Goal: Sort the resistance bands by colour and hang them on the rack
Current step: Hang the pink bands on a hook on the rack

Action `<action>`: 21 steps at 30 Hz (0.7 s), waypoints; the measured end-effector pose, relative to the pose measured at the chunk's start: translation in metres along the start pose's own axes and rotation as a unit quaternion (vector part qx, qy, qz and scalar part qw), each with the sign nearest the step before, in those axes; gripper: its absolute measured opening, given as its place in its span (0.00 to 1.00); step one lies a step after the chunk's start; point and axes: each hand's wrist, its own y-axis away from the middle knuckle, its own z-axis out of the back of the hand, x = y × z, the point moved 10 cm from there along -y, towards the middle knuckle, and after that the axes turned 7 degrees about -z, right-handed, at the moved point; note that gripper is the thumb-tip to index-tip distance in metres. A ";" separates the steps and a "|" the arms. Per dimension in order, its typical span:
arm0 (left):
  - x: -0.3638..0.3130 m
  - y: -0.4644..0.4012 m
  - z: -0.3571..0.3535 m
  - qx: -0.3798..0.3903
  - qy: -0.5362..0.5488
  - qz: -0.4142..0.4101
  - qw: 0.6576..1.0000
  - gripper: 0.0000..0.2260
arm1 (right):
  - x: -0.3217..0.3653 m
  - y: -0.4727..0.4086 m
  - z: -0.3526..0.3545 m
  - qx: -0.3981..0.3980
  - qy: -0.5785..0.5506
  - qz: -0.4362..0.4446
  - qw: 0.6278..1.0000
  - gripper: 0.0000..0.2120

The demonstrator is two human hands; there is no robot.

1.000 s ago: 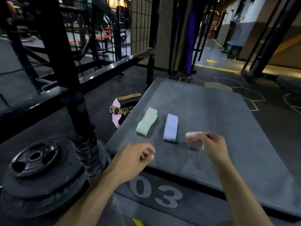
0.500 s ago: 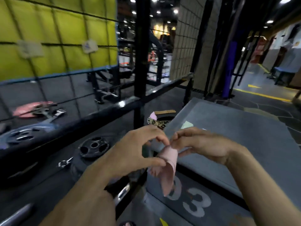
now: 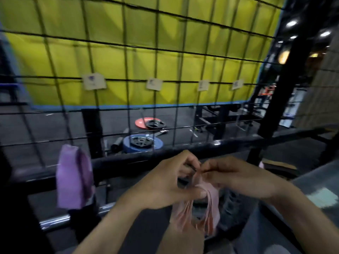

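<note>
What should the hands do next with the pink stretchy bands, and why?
Probably lift the pink bands up to the wire rack and hook them on, away from the purple ones. Both the left hand and right hand already pinch their top edge, the loops dangle free below, and purple bands already hang on the rack to the left, so pink likely needs its own spot.

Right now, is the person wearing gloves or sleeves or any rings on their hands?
No gloves and no sleeves show: the left hand and the right hand are bare, and both forearms are bare up to the picture's edge. No watch or bracelet shows on the wrists. The picture is too blurred to tell about rings on the fingers.
</note>
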 end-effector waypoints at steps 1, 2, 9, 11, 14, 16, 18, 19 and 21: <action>0.004 0.010 0.005 -0.006 0.006 0.012 1.000 0.19 | 0.010 -0.008 -0.008 0.004 0.013 0.011 1.000 0.07; 0.006 0.019 0.010 -0.015 0.014 0.018 1.000 0.20 | 0.019 -0.014 -0.016 0.009 0.020 0.020 1.000 0.07; 0.017 0.052 0.044 -0.043 0.115 0.064 0.990 0.26 | 0.065 -0.038 -0.040 0.024 -0.054 0.055 0.997 0.14; 0.016 0.053 0.050 -0.038 0.135 0.054 0.989 0.27 | 0.075 -0.042 -0.044 0.045 -0.052 0.065 0.996 0.15; 0.012 0.051 0.056 -0.032 0.182 0.046 0.982 0.26 | 0.084 -0.048 -0.044 0.064 -0.050 0.069 0.994 0.15; 0.014 0.048 0.061 -0.036 0.206 0.057 0.976 0.21 | 0.087 -0.050 -0.043 0.075 -0.053 0.066 0.994 0.15; 0.021 0.044 0.071 -0.067 0.180 0.079 0.978 0.15 | 0.086 -0.053 -0.042 0.080 -0.052 0.064 0.993 0.15; 0.025 0.043 0.075 -0.078 0.154 0.089 0.981 0.13 | 0.084 -0.054 -0.041 0.077 -0.050 0.062 0.994 0.15; 0.023 0.039 0.075 -0.062 0.102 0.093 0.989 0.16 | 0.081 -0.056 -0.042 0.070 -0.034 0.063 0.995 0.13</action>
